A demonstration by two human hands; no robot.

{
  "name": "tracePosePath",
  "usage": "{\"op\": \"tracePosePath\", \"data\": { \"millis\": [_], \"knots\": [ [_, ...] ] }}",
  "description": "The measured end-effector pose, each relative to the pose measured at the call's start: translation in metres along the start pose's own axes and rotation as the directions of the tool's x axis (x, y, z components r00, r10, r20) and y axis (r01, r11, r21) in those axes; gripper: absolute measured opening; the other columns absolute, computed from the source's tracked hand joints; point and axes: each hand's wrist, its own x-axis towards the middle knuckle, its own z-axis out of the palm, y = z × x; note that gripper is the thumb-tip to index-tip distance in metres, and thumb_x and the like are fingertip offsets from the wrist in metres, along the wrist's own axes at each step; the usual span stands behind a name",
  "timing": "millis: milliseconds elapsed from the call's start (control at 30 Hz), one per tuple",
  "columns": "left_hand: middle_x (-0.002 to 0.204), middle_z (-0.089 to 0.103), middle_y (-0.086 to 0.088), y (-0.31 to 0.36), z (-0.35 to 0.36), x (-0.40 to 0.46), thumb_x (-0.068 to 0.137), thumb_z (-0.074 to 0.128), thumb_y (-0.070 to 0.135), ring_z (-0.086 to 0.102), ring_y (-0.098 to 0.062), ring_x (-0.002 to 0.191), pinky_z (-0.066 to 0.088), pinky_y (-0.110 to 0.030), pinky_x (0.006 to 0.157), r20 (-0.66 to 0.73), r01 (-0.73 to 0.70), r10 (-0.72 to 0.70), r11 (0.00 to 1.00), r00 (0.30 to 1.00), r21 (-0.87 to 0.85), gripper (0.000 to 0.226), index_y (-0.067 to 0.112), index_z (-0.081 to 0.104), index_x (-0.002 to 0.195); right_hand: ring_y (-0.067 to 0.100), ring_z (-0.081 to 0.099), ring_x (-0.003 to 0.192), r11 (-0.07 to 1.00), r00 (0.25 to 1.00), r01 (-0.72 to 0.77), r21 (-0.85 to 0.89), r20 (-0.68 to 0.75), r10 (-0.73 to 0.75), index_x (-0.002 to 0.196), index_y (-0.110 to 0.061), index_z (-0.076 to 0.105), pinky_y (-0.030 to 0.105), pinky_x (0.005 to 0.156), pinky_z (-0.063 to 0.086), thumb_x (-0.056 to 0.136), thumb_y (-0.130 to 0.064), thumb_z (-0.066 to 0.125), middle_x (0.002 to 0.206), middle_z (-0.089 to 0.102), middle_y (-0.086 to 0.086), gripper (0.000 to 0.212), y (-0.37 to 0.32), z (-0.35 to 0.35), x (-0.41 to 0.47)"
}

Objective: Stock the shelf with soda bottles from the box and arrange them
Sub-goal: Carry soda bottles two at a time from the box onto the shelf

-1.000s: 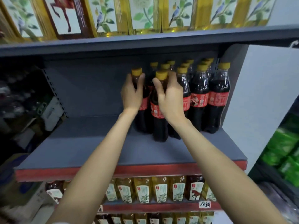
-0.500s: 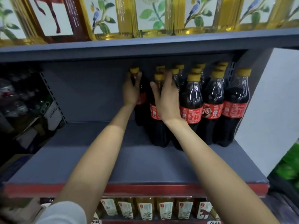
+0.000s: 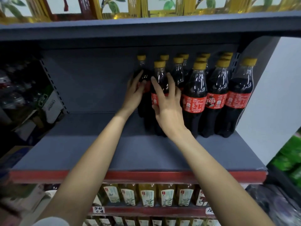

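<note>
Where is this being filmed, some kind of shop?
Most likely a small grocery shop or supermarket aisle. Rows of identical soda bottles stand on a grey metal shelf with a red front strip, matching yellow-drink bottles fill the shelf below, and handwritten price tags sit on its edge.

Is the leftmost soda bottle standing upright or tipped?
Upright: the leftmost soda bottle has its yellow cap directly above its body; left hand touches it.

Dim, cool overall light. Deep shadow under upper shelf [image 3: 146,28], darkening back panel. White glare streaks on soda bottles [image 3: 197,88]. Wide-angle bending at frame edges. Left side murky, soft. Green packs [image 3: 290,160] at right edge smeared by blur; bottom corners blurred too.
</note>
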Motion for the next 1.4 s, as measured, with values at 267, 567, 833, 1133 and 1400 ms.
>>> {"op": "tracePosePath", "data": {
  "millis": [267,567,833,1133,1400],
  "knots": [
    [0.146,0.041,0.004,0.015,-0.001,-0.02,0.098,0.046,0.039,0.037,-0.01,0.135,0.031,-0.03,0.113,0.008,0.047,-0.046,0.978,0.999,-0.204,0.044,0.025,0.043,0.14,0.04,0.026,0.131,0.993,0.993,-0.114,0.028,0.022,0.113,0.151,-0.018,0.024,0.049,0.095,0.048,0.082,0.008,0.057,0.153,0.019,0.014,0.08,-0.011,0.028,0.015],
    [0.144,0.047,-0.002,0.014,-0.004,-0.014,0.092,0.061,0.016,0.044,-0.012,0.131,0.038,-0.025,0.107,0.086,-0.052,0.068,0.982,0.994,-0.181,0.056,0.021,0.039,0.143,0.038,0.028,0.137,0.986,0.987,-0.155,0.065,-0.035,0.157,0.153,-0.011,0.011,0.048,0.096,0.048,0.09,-0.001,0.057,0.155,0.015,0.018,0.078,-0.005,0.045,0.02],
    [0.142,0.045,0.0,0.03,-0.023,-0.053,0.096,0.054,0.014,0.044,-0.006,0.126,0.035,-0.01,0.099,0.004,0.046,-0.046,0.97,0.999,-0.238,0.055,0.017,0.033,0.146,0.032,0.033,0.137,0.947,0.981,-0.053,0.318,-0.161,0.109,0.144,-0.001,0.034,0.028,0.114,0.025,0.087,-0.003,0.058,0.146,0.035,0.021,0.062,-0.022,0.015,-0.021],
    [0.092,0.066,0.011,0.024,-0.15,-0.258,0.098,0.045,0.014,0.064,-0.011,0.092,0.048,-0.026,0.085,-0.554,-0.13,0.124,0.991,0.823,0.029,0.019,0.015,0.059,0.11,0.023,0.059,0.099,0.686,0.948,0.194,0.702,-0.315,0.054,0.113,-0.005,0.054,0.034,0.09,0.047,0.093,-0.006,0.053,0.106,0.059,0.005,0.021,-0.164,0.02,-0.116],
    [0.08,0.066,0.022,-0.075,-0.325,-0.453,0.091,0.048,0.032,0.065,-0.008,0.076,0.052,-0.028,0.069,-0.679,0.385,-0.11,0.883,0.726,0.269,0.017,0.033,0.061,0.102,0.019,0.057,0.1,0.591,0.858,0.122,0.797,0.214,-0.467,0.106,-0.006,0.064,0.029,0.088,0.046,0.093,-0.014,0.052,0.103,0.064,0.005,0.019,-0.317,0.147,-0.242]
  ]
}}
